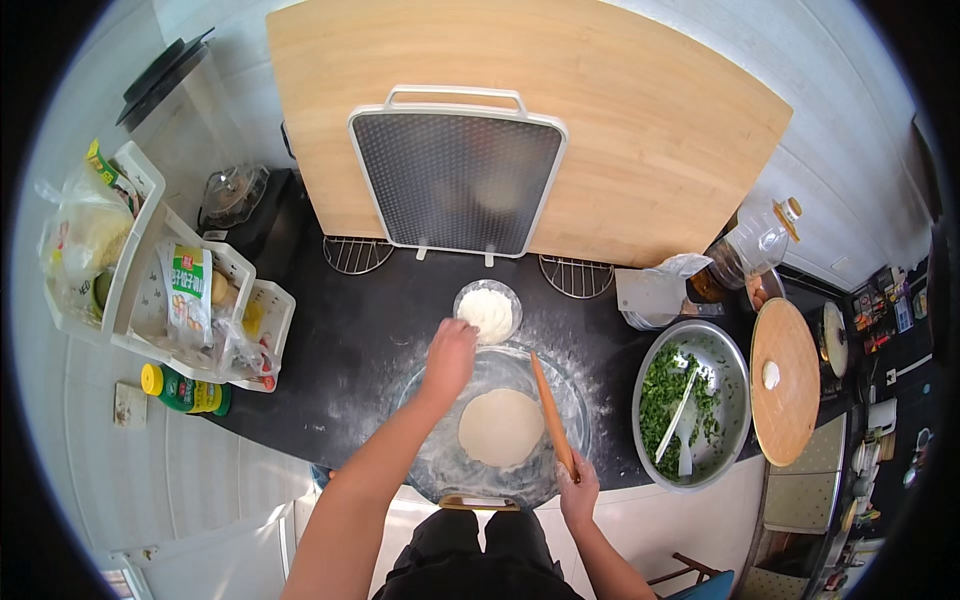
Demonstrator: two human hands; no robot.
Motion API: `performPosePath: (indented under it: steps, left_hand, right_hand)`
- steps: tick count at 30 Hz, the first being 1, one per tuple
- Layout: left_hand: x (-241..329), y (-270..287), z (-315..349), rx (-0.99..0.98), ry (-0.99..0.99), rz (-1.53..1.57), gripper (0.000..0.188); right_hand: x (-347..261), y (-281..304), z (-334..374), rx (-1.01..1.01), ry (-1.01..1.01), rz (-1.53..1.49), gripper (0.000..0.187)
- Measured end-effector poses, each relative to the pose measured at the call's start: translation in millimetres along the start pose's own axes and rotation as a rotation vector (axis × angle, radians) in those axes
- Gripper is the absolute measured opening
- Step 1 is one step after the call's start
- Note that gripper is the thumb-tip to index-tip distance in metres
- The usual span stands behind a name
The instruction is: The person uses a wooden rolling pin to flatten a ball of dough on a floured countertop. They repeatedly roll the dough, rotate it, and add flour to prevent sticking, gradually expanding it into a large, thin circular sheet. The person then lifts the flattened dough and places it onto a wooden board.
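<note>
A flat round of rolled dough (501,428) lies on a floured, see-through round board (430,470) at the counter's front edge. My right hand (577,490) grips the lower end of a tapered wooden rolling pin (549,408), which slants along the dough's right side. Beyond the dough stands a small clear bowl of white flour (489,314). At its near left rim is my left hand (452,350), its fingers drawn together with the tips at the flour. Whether flour is pinched in them is hidden.
A steel bowl (742,400) of chopped greens with chopsticks and a white spatula stands right, beside a round wooden lid (786,380). White baskets (275,330) and a green bottle (185,390) are left. A dark textured board (460,180) leans behind against a large wooden board (660,130).
</note>
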State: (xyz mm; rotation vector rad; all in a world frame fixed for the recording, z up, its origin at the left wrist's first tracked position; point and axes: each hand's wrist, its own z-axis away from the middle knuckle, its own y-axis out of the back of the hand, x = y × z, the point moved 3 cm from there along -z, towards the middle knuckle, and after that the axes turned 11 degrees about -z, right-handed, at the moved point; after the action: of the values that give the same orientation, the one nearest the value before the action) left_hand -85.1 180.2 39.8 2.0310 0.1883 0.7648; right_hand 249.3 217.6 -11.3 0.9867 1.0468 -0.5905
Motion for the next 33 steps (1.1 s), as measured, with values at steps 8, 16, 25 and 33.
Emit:
performPosePath:
  steps: [8, 16, 25, 33]
  left_hand:
    - [-22.9, -81.9, -38.5, -0.477, 0.030, -0.227, 0.016]
    - [11.9, -30.5, 13.0, -0.139, 0.022, 0.264, 0.016]
    - [61.9, -53.3, 120.0, -0.610, -0.320, -0.100, 0.073]
    - [46.8, -26.1, 156.4, -0.692, -0.279, -0.082, 0.080]
  right_hand:
    - [5.7, -1.8, -9.3, 0.004, -0.044, -0.154, 0.038]
    - [0.8, 13.4, -22.2, 0.066, -0.032, -0.284, 0.037]
    - [3.0, 8.0, -22.8, 0.041, -0.104, -0.284, 0.039]
    - [-1.5, 7.5, -23.6, -0.060, 0.018, 0.010, 0.039]
